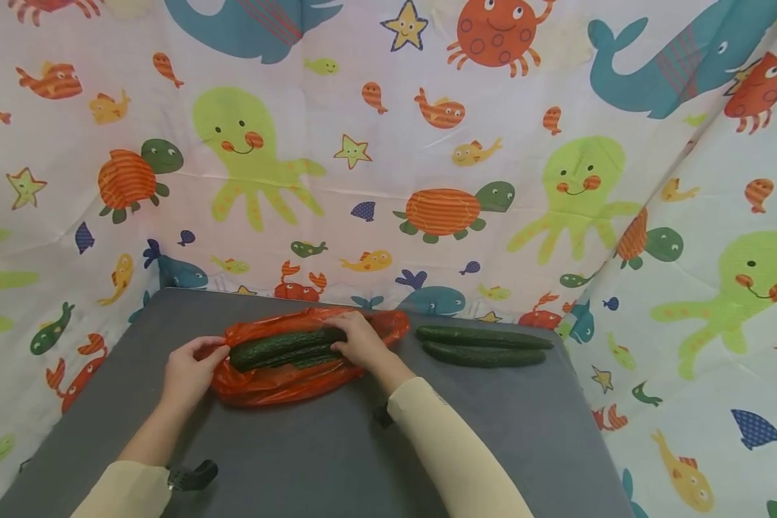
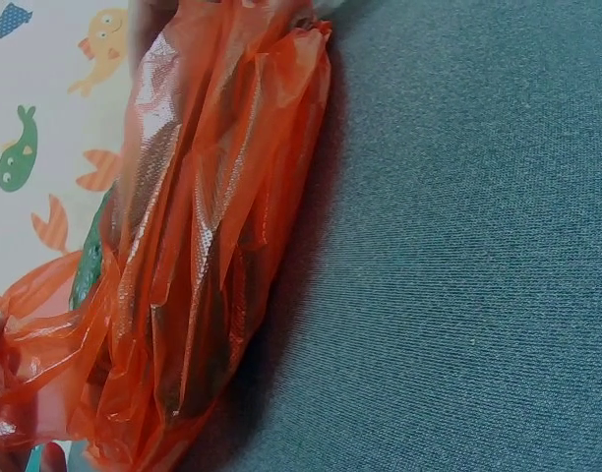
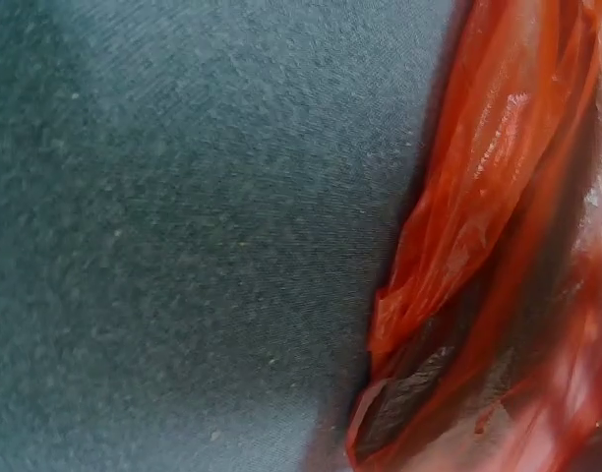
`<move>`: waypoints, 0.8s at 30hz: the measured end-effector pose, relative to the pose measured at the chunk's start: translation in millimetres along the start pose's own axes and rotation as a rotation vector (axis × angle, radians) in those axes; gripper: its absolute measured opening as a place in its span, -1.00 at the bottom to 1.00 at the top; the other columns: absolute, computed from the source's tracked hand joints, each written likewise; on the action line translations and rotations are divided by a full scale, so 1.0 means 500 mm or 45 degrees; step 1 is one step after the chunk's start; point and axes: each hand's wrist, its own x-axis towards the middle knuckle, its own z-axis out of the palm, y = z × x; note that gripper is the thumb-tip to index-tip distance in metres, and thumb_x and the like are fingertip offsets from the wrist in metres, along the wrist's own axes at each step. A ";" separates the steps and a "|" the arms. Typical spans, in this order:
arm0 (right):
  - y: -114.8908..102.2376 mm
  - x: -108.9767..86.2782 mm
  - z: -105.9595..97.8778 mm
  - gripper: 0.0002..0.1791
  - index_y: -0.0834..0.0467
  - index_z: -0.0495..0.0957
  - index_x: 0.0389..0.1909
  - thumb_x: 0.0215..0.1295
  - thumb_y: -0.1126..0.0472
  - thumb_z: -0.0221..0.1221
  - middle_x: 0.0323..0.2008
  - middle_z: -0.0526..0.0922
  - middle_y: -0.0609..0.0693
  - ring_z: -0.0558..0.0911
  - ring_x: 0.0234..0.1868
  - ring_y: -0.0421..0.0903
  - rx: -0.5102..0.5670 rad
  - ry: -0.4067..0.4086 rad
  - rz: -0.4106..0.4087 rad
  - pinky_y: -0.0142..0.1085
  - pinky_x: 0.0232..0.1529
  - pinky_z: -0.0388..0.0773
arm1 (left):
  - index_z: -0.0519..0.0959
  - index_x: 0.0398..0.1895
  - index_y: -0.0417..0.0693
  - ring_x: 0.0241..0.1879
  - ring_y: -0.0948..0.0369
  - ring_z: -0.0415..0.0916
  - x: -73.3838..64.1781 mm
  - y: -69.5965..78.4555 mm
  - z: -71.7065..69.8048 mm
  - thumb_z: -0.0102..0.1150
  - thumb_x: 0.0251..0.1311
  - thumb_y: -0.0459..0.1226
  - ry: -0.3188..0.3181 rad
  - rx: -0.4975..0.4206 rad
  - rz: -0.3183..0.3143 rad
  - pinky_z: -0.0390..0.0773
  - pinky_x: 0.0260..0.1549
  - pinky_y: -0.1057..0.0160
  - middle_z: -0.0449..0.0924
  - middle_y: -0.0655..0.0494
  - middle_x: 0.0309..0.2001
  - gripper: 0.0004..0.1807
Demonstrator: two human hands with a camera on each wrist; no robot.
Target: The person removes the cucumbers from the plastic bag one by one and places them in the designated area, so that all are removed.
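Observation:
An orange-red plastic bag (image 1: 265, 396) lies on the table with its opening spread upward, and cucumbers (image 1: 285, 349) lie side by side inside. At the bag's left end my left hand (image 1: 191, 370) pinches the edge of the plastic. My right hand (image 1: 362, 342) reaches over the bag, fingers and thumb around the right end of a cucumber. In the left wrist view, the crinkled bag (image 2: 203, 226) covers most of the cucumbers, with a little green peel showing at its left. The right wrist view catches only the side of the bag (image 3: 488, 187).
Two more cucumbers (image 1: 482, 345) lie side by side on the table, right of the bag. The grey table (image 1: 285, 460) ends at a curtain (image 1: 375, 173) printed with sea animals, which hangs behind and on both sides. Black straps circle both wrists.

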 end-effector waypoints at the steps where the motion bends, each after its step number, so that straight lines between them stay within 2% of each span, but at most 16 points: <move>1: 0.001 -0.001 0.001 -0.46 -0.09 0.53 0.31 0.32 0.19 0.34 0.27 0.50 -0.03 0.37 0.34 0.00 -0.022 0.017 -0.008 -0.09 0.29 0.46 | 0.64 0.10 -0.03 -0.05 0.08 0.42 0.000 0.002 0.001 0.19 0.38 0.05 0.003 0.001 0.000 0.47 -0.36 0.48 0.59 -0.09 0.08 -0.57; 5: 0.004 -0.003 0.004 -0.56 -0.09 0.58 0.23 0.33 0.14 0.33 0.18 0.49 -0.03 0.38 0.27 -0.01 -0.065 0.049 -0.016 -0.07 0.25 0.44 | 0.64 0.10 -0.03 -0.03 0.08 0.41 0.000 0.004 0.003 0.19 0.38 0.06 0.005 0.002 -0.003 0.47 -0.35 0.51 0.58 -0.09 0.10 -0.57; 8: 0.006 -0.005 0.005 -0.54 -0.12 0.57 0.25 0.33 0.08 0.33 0.16 0.50 -0.06 0.41 0.25 -0.03 -0.080 0.049 -0.005 -0.01 0.28 0.38 | 0.65 0.09 -0.03 -0.05 0.09 0.41 -0.001 0.001 0.004 0.20 0.37 0.06 0.000 0.009 -0.002 0.47 -0.35 0.49 0.59 -0.08 0.08 -0.57; 16: 0.009 0.006 0.004 -0.58 -0.12 0.55 0.26 0.41 0.06 0.26 0.26 0.48 -0.03 0.38 0.37 0.02 -0.014 -0.012 0.038 0.10 0.42 0.24 | 0.64 0.10 -0.03 0.01 0.08 0.39 -0.004 -0.006 0.006 0.20 0.36 0.09 -0.037 -0.025 -0.013 0.45 -0.33 0.48 0.56 -0.10 0.14 -0.54; 20: 0.017 0.012 0.007 -0.49 -0.09 0.47 0.36 0.42 0.08 0.24 0.33 0.48 -0.04 0.35 0.43 0.03 -0.023 -0.054 0.047 0.12 0.46 0.17 | 0.64 0.10 -0.03 0.00 0.08 0.39 -0.004 -0.008 0.008 0.20 0.36 0.08 -0.037 -0.025 -0.019 0.46 -0.35 0.46 0.56 -0.10 0.14 -0.54; 24: 0.024 0.016 0.011 -0.42 -0.05 0.42 0.42 0.41 0.08 0.25 0.32 0.50 -0.01 0.37 0.41 0.02 -0.072 -0.057 0.036 0.06 0.45 0.22 | 0.64 0.09 -0.03 -0.05 0.08 0.40 -0.001 -0.009 0.009 0.20 0.36 0.08 -0.032 -0.025 -0.015 0.48 -0.38 0.42 0.58 -0.10 0.10 -0.55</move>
